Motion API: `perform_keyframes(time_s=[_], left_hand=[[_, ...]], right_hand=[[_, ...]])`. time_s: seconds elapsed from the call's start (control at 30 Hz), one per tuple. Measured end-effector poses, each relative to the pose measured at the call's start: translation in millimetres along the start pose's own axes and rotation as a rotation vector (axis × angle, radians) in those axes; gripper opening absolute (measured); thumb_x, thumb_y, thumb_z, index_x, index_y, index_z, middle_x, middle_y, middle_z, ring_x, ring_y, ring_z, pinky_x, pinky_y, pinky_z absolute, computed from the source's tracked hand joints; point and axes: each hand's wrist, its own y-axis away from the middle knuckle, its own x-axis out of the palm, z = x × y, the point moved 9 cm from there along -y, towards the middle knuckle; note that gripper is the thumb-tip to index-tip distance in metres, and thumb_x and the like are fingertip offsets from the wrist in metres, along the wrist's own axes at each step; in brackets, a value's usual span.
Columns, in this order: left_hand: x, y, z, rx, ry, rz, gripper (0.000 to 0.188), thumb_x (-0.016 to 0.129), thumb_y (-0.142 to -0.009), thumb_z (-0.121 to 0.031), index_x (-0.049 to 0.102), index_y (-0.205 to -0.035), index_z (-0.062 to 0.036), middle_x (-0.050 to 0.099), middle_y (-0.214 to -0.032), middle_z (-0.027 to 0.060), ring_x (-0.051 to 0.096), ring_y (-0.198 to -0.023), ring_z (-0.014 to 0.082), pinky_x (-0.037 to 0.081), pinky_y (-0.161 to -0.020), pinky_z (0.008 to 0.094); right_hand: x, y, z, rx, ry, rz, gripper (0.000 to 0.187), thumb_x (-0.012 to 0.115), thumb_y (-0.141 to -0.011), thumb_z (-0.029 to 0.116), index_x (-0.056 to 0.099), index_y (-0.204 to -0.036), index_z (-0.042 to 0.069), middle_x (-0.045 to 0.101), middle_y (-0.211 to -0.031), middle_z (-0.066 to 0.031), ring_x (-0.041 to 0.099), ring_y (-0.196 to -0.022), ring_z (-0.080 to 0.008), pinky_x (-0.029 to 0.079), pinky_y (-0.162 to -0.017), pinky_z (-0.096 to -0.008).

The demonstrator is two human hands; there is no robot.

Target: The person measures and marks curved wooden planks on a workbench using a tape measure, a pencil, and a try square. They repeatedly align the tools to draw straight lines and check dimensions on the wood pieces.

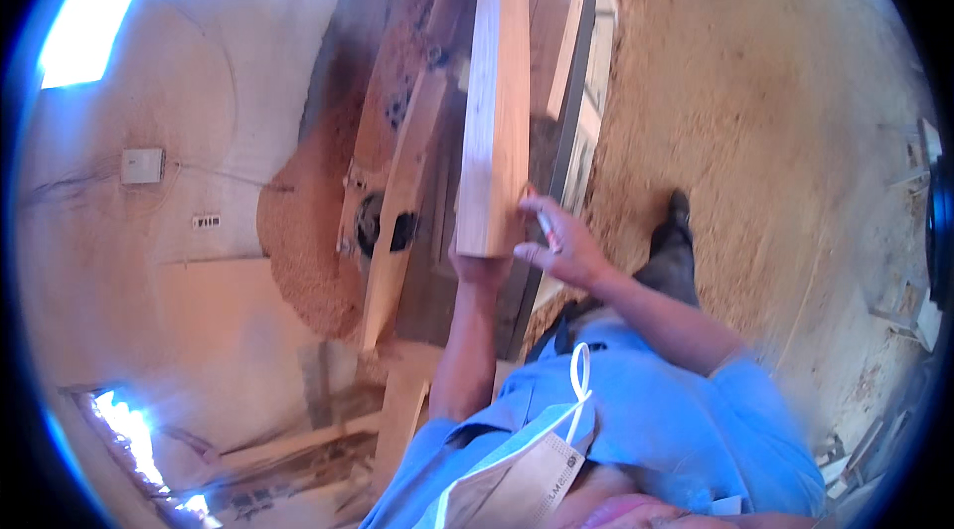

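Observation:
A long, thick wooden beam stretches away from me, its near end close to my body. My left hand holds this end from below and the left; the beam hides most of its fingers. Just right of the same end is my right hand, closed around a slim red-and-white marker-like stick. Its thumb points toward the beam's end, and its forefinger is near the right face. Whether the stick's tip touches the wood I cannot tell.
Beneath the beam runs a dark workbench or machine bed. Another board with a black fitting lies on the left, beside a sawdust heap. More planks rest at the right. Sandy floor spreads rightward; timber pieces lie lower left.

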Motion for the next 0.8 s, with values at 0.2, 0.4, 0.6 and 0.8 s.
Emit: perform_keyframes(time_s=[0.2, 0.4, 0.6, 0.8], left_hand=[[-2, 15, 5, -0.045, 0.114, -0.025, 0.073, 0.041, -0.097, -0.054, 0.035, -0.15, -0.0048, 0.046, -0.147, 0.0199, 0.051, -0.129, 0.0391, 0.052, -0.098, 0.0523], [-7, 15, 6, -0.105, 0.157, -0.027, 0.069, 0.035, -0.099, -0.055, 0.037, -0.15, -0.0068, 0.05, -0.143, 0.0189, 0.055, -0.126, 0.0385, 0.053, -0.098, 0.0527], [-7, 17, -1, -0.094, 0.055, -0.064, 0.065, 0.031, -0.102, -0.055, 0.043, -0.146, -0.0076, 0.056, -0.138, 0.0147, 0.06, -0.12, 0.0327, 0.056, -0.091, 0.0489], [8, 27, -10, -0.093, -0.037, -0.17, 0.061, 0.032, -0.104, -0.052, 0.049, -0.141, -0.0067, 0.061, -0.131, 0.0137, 0.066, -0.11, 0.029, 0.059, -0.085, 0.0434]], right_hand=[[-2, -9, 32, 0.106, 0.305, -0.061, 0.063, 0.078, -0.079, 0.034, 0.057, -0.127, -0.001, 0.068, -0.086, -0.015, 0.068, -0.083, -0.0321, 0.053, -0.077, -0.0401], [-6, -18, 39, 0.109, 0.367, -0.056, 0.058, 0.078, -0.079, 0.035, 0.061, -0.119, -0.003, 0.07, -0.084, -0.015, 0.07, -0.081, -0.0324, 0.054, -0.075, -0.0412], [-8, -18, 51, 0.093, 0.386, -0.06, 0.056, 0.08, -0.078, 0.031, 0.063, -0.119, -0.004, 0.07, -0.081, -0.0145, 0.07, -0.076, -0.0298, 0.054, -0.071, -0.0385], [-17, -18, 45, 0.107, 0.348, -0.071, 0.06, 0.083, -0.077, 0.028, 0.062, -0.121, -0.006, 0.069, -0.085, -0.0129, 0.068, -0.077, -0.0218, 0.054, -0.074, -0.0334]])
